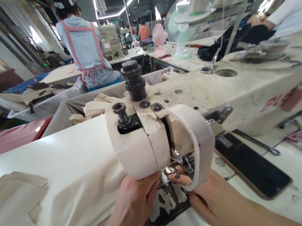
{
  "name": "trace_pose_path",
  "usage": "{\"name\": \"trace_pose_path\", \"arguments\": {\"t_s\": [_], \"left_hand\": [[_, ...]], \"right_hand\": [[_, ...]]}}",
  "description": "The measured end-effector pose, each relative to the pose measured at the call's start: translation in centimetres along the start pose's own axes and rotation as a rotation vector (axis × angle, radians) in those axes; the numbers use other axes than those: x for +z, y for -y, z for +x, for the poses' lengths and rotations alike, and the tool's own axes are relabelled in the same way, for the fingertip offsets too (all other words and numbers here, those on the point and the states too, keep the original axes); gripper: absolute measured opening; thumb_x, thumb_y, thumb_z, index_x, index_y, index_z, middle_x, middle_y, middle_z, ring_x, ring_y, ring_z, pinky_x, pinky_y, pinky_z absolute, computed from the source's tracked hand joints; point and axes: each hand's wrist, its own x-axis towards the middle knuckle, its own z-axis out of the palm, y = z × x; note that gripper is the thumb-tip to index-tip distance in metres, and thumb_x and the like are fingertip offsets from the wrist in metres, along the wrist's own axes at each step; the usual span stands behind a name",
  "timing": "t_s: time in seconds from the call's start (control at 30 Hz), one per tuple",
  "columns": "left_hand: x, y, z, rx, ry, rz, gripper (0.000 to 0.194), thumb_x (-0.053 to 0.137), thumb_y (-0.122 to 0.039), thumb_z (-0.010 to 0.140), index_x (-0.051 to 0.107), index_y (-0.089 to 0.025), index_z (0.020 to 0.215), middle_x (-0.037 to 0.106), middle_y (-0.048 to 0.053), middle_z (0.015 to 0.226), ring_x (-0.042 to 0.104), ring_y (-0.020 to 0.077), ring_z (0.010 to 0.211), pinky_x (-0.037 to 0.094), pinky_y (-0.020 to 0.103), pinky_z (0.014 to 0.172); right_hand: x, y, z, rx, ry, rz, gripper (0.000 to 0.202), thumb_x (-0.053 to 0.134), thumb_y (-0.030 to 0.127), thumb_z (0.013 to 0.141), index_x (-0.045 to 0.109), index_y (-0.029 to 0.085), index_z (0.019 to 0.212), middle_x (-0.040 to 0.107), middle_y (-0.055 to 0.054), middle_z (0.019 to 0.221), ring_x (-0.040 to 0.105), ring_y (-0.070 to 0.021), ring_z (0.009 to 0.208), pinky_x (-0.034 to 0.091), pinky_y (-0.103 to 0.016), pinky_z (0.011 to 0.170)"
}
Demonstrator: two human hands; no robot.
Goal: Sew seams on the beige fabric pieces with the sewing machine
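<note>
Just fabric [79, 206] under left fingers [147, 181]

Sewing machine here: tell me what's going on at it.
A person has both hands at the needle area of a worn industrial sewing machine. The left hand rests on beige fabric beside the presser foot; the right hand reaches fingertips toward the needle. A dark phone lies to the right.
</note>
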Motion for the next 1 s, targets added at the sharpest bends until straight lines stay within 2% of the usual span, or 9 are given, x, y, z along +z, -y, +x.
{"name": "trace_pose_path", "arguments": {"t_s": [0.13,0.3,0.4,0.6,0.87,1.0], "left_hand": [[-0.4,-0.4,-0.3,0.033,-0.007,0.031,0.022,0.045,-0.017,0.090,0.066,-0.018,0.096,0.072,0.008,0.091,0.068,0.0224,0.080,0.057,0.033,0.069],[-0.1,-1.3,-0.2,0.003,-0.081,0.096,0.026,0.042,-0.016,0.090,0.068,-0.016,0.086,0.072,0.010,0.083,0.068,0.0225,0.072,0.057,0.032,0.060],[0.2,-1.1,-0.1,-0.014,-0.098,0.089,0.028,0.042,-0.017,0.090,0.068,-0.017,0.081,0.071,0.008,0.077,0.066,0.0208,0.065,0.056,0.030,0.055],[0.9,0.2,-0.1,-0.102,-0.093,0.055,0.023,0.045,-0.016,0.089,0.068,-0.020,0.088,0.072,0.006,0.083,0.067,0.0212,0.076,0.056,0.033,0.067],[1.1,0.2,-0.2,-0.150,-0.106,0.056,0.023,0.045,-0.017,0.087,0.066,-0.020,0.078,0.071,0.005,0.073,0.068,0.0218,0.064,0.056,0.035,0.064],[1.2,0.3,-0.4,-0.178,-0.120,0.063,0.020,0.049,-0.017,0.086,0.066,-0.021,0.077,0.070,0.005,0.072,0.068,0.0225,0.068,0.056,0.036,0.068]], "right_hand": [[0.1,-0.3,0.0,0.004,-0.013,0.030,0.039,0.045,0.003,0.076,0.057,0.021,0.109,0.056,-0.008,0.113,0.049,-0.0264,0.111,0.041,-0.045,0.097],[0.1,-0.3,0.1,-0.009,-0.026,0.048,0.030,0.043,0.002,0.075,0.057,0.020,0.096,0.056,-0.008,0.107,0.054,-0.0252,0.104,0.044,-0.041,0.092],[0.0,-0.4,0.2,-0.010,-0.028,0.053,0.027,0.043,0.003,0.077,0.056,0.020,0.093,0.057,-0.008,0.106,0.055,-0.0257,0.102,0.046,-0.041,0.090],[-0.1,-0.3,0.3,-0.039,-0.076,0.060,0.034,0.043,0.001,0.076,0.056,0.021,0.099,0.056,-0.008,0.108,0.052,-0.0253,0.102,0.045,-0.040,0.088],[-0.4,0.1,0.5,-0.024,-0.073,0.088,0.032,0.046,-0.005,0.068,0.058,0.017,0.089,0.053,-0.007,0.102,0.049,-0.0229,0.097,0.044,-0.038,0.088],[-0.2,0.0,0.5,-0.032,-0.065,0.102,0.033,0.045,-0.006,0.065,0.057,0.017,0.087,0.054,-0.007,0.100,0.049,-0.0234,0.096,0.044,-0.039,0.086]]}}
